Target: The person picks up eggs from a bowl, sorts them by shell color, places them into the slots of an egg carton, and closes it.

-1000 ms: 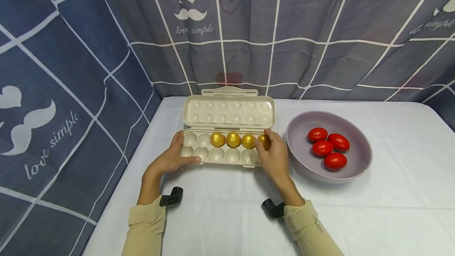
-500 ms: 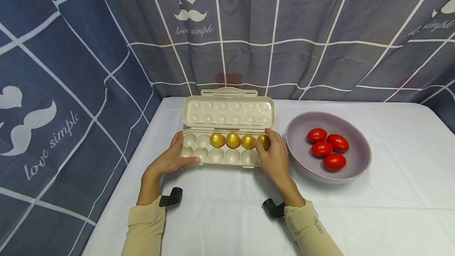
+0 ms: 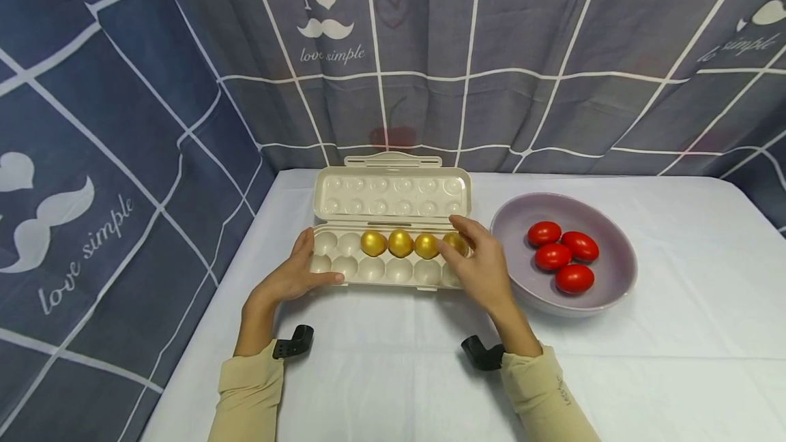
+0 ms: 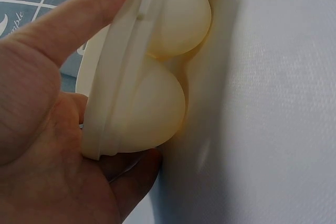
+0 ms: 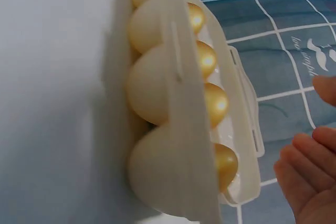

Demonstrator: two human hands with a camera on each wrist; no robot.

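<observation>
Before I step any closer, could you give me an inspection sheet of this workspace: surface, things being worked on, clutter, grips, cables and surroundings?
Surface: white cloth, lightly creased.
Things being worked on: open egg carton; four golden eggs in its back row, towards the right end; two back-left cups empty.
Clutter: nothing seen, unless you count the mauve bowl right of the carton, holding four red egg shapes.
Grips: left grip, a bare hand, holds the carton's left end; right grip, also bare, hovers by the rightmost golden egg, apart from it.
Cables: nothing seen.
Surroundings: grid-patterned curtain behind and at left.
</observation>
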